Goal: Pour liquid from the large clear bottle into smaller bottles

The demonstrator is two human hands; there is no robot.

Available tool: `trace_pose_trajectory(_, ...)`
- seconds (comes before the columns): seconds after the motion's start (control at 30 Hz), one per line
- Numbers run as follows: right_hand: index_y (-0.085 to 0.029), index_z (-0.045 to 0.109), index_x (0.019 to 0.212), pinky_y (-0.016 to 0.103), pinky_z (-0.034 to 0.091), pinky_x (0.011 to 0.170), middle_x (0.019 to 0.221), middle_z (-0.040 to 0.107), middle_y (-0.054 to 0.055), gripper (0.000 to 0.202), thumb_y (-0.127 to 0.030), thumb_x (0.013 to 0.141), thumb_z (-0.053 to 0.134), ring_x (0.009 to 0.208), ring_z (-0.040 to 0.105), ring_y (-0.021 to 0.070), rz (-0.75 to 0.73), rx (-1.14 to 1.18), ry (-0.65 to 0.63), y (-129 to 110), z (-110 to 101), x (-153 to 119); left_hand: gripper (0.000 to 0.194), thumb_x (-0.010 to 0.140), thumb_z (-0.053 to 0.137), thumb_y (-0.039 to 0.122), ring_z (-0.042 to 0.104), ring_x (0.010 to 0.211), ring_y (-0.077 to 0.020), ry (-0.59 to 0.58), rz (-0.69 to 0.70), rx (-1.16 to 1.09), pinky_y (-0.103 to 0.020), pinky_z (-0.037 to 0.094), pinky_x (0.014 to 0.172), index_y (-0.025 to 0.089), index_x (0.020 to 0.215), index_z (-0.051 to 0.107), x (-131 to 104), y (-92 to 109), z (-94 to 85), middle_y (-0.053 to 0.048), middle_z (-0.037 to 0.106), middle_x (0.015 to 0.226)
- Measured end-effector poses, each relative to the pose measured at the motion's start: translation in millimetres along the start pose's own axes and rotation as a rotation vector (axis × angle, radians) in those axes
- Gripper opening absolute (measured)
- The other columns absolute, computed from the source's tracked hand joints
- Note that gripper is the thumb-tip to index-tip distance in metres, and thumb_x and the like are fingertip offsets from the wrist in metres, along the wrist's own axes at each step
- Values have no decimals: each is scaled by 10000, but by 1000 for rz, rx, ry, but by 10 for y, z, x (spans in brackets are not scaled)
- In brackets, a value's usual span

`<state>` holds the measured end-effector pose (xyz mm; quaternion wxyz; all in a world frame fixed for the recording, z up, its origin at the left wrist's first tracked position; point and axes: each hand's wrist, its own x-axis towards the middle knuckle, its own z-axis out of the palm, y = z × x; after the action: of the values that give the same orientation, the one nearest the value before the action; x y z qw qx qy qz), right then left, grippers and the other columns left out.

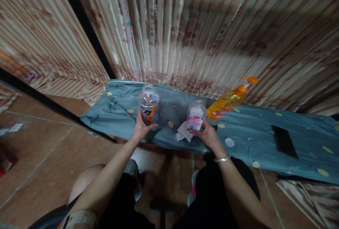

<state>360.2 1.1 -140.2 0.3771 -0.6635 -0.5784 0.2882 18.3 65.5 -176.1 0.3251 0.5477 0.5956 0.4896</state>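
My left hand (142, 127) is wrapped round the lower part of a clear plastic bottle (149, 103) with an orange and dark label. That bottle stands upright on the cloth, its mouth uncapped. With my right hand (208, 134) I grip a smaller clear bottle (196, 115) with a pink and white label, also without a cap. A crumpled white tissue (184, 132) lies against the smaller bottle's left side. Just behind my right hand stands a pump bottle (224, 104) of yellow-orange liquid with an orange pump head. A white round cap (229, 142) lies flat to the right of my wrist.
A teal cloth with pineapple prints (254, 133) covers the narrow table. Towards its right end lies a black phone (284, 142). Striped curtains (169, 38) hang directly behind, and a dark metal pole (86, 26) rises at the left.
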Motion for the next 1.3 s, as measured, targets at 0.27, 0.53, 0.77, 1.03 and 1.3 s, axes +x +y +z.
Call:
trace_pose_trajectory(0.27, -261, 695, 1042, 494, 662, 895, 977, 870, 55, 485, -487, 684, 932, 906, 828, 329, 4, 55, 11, 7, 3, -25, 883, 526, 1002, 294, 733, 1225, -347, 52, -104, 31, -529, 567, 1101, 252, 1288, 558, 161, 87, 75, -97, 755, 1239)
trace_pose_trajectory(0.53, -256, 707, 1053, 479, 657, 896, 977, 871, 58, 503, -506, 679, 932, 911, 825, 324, 7, 74, 38, -19, -15, -35, 734, 472, 985, 360, 730, 1074, -329, 15, -105, 36, -510, 586, 1014, 240, 1083, 597, 118, 291, -5, -44, 748, 1064)
trace_pose_trajectory(0.77, -258, 697, 1029, 477, 636, 907, 964, 865, 65, 526, -609, 691, 897, 894, 809, 313, 20, 90, 92, -32, -73, -2, 919, 380, 990, 313, 726, 1147, -315, -79, -79, -45, -483, 562, 1076, 246, 1195, 570, -73, 461, -81, -25, 731, 1128)
trace_pose_trajectory(1.03, -261, 689, 1029, 508, 650, 913, 968, 867, 74, 548, -609, 674, 921, 891, 817, 333, 15, 105, 84, 5, -23, 9, 897, 366, 1023, 386, 732, 1087, -312, -162, -125, -118, -506, 573, 1063, 248, 1140, 591, -257, 544, -102, -19, 733, 1070)
trace_pose_trajectory(1.3, -260, 673, 1001, 515, 652, 868, 941, 852, 77, 489, -562, 693, 904, 850, 804, 337, 10, 65, 74, 25, 31, 0, 799, 412, 987, 365, 750, 1018, -286, -287, -167, -314, -412, 608, 961, 220, 1131, 668, -278, 675, -185, -30, 779, 1046)
